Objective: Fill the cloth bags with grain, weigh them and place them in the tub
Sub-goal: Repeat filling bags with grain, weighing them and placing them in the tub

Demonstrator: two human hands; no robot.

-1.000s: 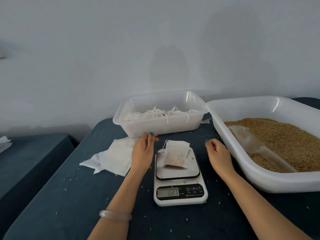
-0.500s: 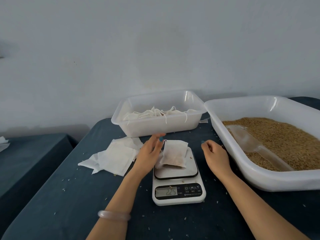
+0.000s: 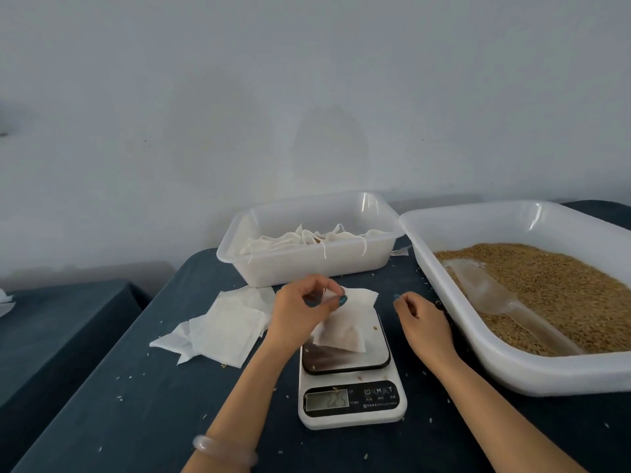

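A bare, makeshift packing room: a blank pale wall [image 3: 307,97] fills the upper frame. Below, a dark cloth-covered table [image 3: 136,404] holds a digital scale [image 3: 351,401] at centre, a grain tub [image 3: 546,373] at right and a tub of cloth bags [image 3: 307,271] behind.

Light: dim, flat, cool; I see only soft shade under the grain tub [image 3: 512,373].
Glare: thin streaks on far rims of the bag tub [image 3: 307,268] and grain tub.
Blur: left hand [image 3: 300,312] slightly smeared; I can't read the scale display [image 3: 327,400].
Distortion: table [image 3: 136,404] edges bend near the borders.
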